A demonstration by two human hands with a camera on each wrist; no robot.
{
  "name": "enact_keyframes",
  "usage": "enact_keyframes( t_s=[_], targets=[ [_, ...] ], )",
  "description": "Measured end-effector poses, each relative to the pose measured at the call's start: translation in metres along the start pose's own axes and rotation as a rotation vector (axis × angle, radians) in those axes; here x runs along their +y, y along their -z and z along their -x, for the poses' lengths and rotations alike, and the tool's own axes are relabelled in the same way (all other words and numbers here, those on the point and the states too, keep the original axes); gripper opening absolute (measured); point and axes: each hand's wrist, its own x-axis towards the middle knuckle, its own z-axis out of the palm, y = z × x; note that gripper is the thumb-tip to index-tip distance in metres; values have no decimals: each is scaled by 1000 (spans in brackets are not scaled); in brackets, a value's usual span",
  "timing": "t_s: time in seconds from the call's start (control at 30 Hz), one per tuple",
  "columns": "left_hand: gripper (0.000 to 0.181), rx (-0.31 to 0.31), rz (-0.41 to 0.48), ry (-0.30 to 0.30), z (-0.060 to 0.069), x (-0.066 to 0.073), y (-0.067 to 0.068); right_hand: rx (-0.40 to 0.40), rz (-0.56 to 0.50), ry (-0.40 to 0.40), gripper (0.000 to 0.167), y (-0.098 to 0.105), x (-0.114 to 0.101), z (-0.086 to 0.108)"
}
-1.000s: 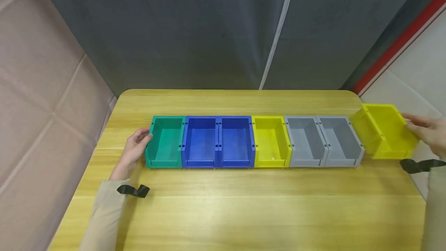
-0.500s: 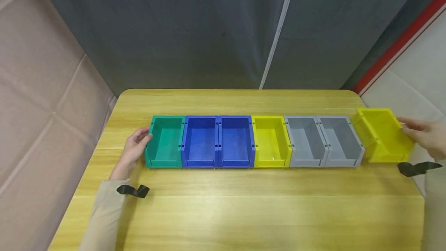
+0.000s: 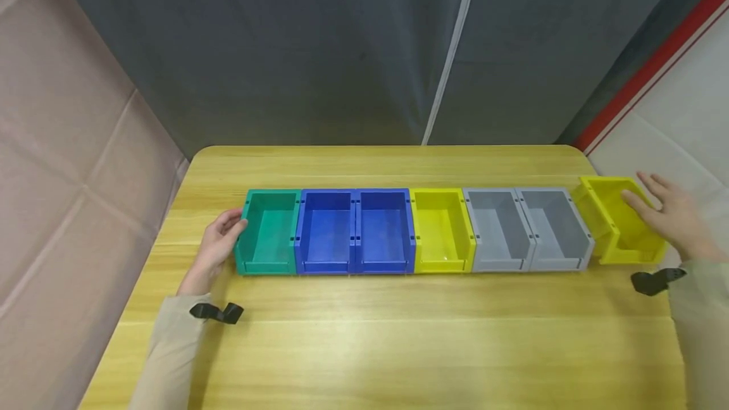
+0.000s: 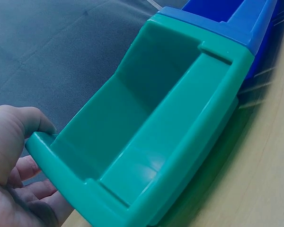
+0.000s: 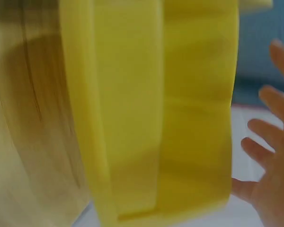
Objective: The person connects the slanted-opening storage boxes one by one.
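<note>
My left hand (image 3: 218, 240) is at the left wall of the green storage bin (image 3: 267, 233), the thumb at its rim and the fingers outside, as the left wrist view shows. Rightward in a row come two blue bins (image 3: 327, 233), a yellow bin (image 3: 444, 229) and two grey bins (image 3: 501, 229). At the row's right end another yellow bin (image 3: 617, 207) stands beside the outer grey one, its rim a little farther back. My right hand (image 3: 669, 214) is over its right side, fingers spread. The right wrist view, blurred, shows those fingers (image 5: 270, 132) off the bin, the thumb near its edge.
The row stands on a wooden table (image 3: 410, 334) with rounded far corners. A dark grey curtain (image 3: 285, 49) hangs behind it. A pinkish padded wall (image 3: 74, 195) is on the left, a white panel with a red strip (image 3: 655, 68) on the right. Black straps sit on both sleeves.
The end yellow bin has moved left and slightly down in the head view, closer to the grey bin. My right hand has let go and spread its fingers. The left hand stays put.
</note>
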Motion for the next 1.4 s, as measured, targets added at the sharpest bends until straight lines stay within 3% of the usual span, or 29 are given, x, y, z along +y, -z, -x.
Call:
enact_keyframes(
  t_s=[0.1,0.23,0.63,1.17,1.4],
  targets=[
    [52,2,8,3,0,0,0,-68,9,135,69,-3,-16,-5],
    [51,1,12,0,0,-2,0,-155,-13,190,66,-6,-28,-6],
    [51,24,21,6,-3,-3,-2,-241,67,123,61,-12,-28,-8],
    [49,9,30,-33,-2,-2,-1,-260,98,147,61,-35,-25,-6],
    [50,-2,1,-13,1,-1,0,-274,82,119,59,-47,-23,-4]
  ],
)
